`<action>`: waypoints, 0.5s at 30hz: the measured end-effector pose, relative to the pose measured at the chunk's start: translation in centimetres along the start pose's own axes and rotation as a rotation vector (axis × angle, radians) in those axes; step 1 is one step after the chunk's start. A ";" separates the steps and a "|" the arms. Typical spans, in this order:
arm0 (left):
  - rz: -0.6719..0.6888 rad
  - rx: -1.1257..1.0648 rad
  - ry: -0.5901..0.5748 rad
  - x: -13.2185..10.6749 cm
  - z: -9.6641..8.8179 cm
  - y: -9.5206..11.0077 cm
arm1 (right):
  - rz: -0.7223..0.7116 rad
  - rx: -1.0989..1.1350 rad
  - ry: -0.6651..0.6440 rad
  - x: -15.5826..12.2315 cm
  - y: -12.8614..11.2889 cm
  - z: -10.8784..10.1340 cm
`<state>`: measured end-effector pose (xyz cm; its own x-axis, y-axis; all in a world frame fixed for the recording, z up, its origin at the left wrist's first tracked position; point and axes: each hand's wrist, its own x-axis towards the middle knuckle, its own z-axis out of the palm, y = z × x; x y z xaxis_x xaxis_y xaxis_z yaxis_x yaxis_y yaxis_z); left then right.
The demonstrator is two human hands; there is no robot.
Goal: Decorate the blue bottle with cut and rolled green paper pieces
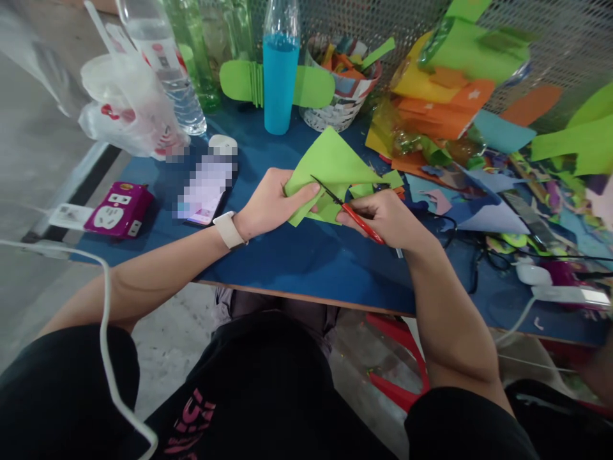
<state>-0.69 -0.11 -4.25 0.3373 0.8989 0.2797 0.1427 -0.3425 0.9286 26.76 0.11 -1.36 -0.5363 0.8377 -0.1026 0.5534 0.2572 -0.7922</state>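
A sheet of bright green paper [330,156] is held above the blue table by my left hand [278,201], thumb on top and fingers beneath. My right hand [383,217] grips a pair of scissors [359,222] with red handles and dark blades. The blades lie across the green sheet, their tips close to my left thumb. Part of the sheet hangs below the blades, so it looks partly cut. Small green and orange scraps lie just behind my right hand.
Paper scraps [493,198] and cables cover the table's right side. Behind stand a blue-liquid bottle [278,83], a woven basket [335,105] of scraps and a water bottle [172,83]. A phone [205,188], a purple power adapter [119,209] and a bagged cup [129,108] are left.
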 end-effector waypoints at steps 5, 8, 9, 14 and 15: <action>-0.001 0.009 0.006 0.0 -0.1 0.1 | -0.009 0.011 0.003 0.1 0.1 0.2; -0.017 0.020 0.012 0.1 0.0 0.0 | -0.001 0.034 -0.002 0.2 0.0 0.5; -0.018 0.022 0.011 0.1 0.0 0.0 | 0.003 0.044 -0.005 0.2 -0.1 0.5; 0.009 0.013 -0.028 0.0 0.1 -0.1 | 0.011 0.086 -0.014 0.3 -0.1 1.0; 0.017 0.012 -0.035 0.0 0.1 -0.1 | 0.012 0.092 -0.015 0.4 -0.1 1.1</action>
<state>-0.60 -0.09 -4.36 0.3718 0.8830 0.2865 0.1474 -0.3608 0.9209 25.81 -0.11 -1.94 -0.5396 0.8332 -0.1209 0.4996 0.2013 -0.8426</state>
